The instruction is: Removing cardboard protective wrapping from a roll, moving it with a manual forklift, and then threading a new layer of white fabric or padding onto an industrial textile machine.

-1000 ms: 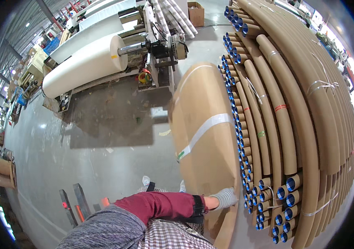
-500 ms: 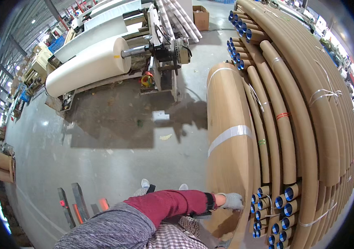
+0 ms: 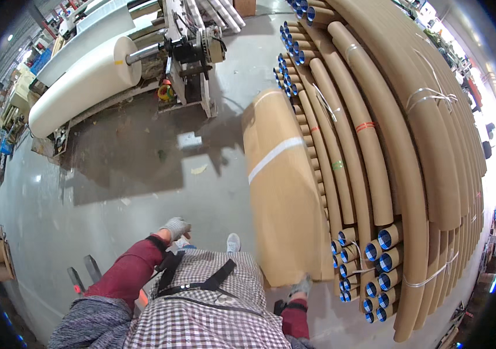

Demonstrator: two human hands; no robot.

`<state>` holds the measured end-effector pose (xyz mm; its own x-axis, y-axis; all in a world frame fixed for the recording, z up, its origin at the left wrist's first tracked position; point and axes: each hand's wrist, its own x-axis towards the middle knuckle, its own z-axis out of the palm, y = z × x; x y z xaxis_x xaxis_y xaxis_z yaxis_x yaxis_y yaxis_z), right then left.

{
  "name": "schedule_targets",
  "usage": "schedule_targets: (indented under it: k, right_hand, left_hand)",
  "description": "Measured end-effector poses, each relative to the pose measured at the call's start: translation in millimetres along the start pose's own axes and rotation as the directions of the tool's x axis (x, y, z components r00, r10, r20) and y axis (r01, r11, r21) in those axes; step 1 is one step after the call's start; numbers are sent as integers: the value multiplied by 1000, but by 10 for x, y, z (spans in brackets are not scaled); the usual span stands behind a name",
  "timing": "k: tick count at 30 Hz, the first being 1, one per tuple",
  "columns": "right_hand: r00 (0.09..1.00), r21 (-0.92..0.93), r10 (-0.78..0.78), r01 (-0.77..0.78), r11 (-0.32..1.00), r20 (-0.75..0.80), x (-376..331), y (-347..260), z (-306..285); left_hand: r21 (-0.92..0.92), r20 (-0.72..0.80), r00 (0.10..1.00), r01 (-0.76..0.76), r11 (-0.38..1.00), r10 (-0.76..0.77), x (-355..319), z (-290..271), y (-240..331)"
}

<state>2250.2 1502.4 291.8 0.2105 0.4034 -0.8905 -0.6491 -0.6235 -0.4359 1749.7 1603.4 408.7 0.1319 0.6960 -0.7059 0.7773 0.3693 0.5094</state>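
My right grip [image 3: 301, 287] gloved, pressed to the near end of the brown roll [image 3: 283, 186] lying on the floor beside stacked tubes [image 3: 375, 145], grasp unclear, left grip [image 3: 174, 227] loosely curled, free

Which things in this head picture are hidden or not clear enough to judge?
- Right hand: head view, blurred and partly behind the big brown wrapped roll; grip unclear.
- Left hand: gloved, small; fingers indistinct.
- Roll's lower end: hidden by the checked apron.
- Blue-capped tubes: bottom ones cut by the fisheye rim.
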Motion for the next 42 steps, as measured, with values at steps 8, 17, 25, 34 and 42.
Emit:
schedule_targets:
  k: [8, 17, 25, 34, 42]
  right_hand:
    - [981, -458, -3, -88, 884, -193, 529, -719, -483]
    - [842, -868, -461, 429, 251, 282, 511, -403, 1007]
    - [468, -454, 17, 846, 279, 884, -2036, 508, 4155]
    - [359, -384, 211, 918, 96, 909, -2859, 1474, 5056]
    - [125, -134, 210, 991, 30, 970, -3315, 2112, 5968]
  left_hand:
    - [-960, 38, 980, 90, 263, -197, -156, -119, 652]
    - [-918, -324, 945, -303, -257, 40, -362, -627, 906]
    - [-772, -497, 862, -490, -405, -96, -871, -1005, 344]
    - [-745, -666, 719, -636, 200, -195, -1687, -1271, -868]
    - [-886, -449, 871, -406, 225, -198, -2126, -1748, -1582]
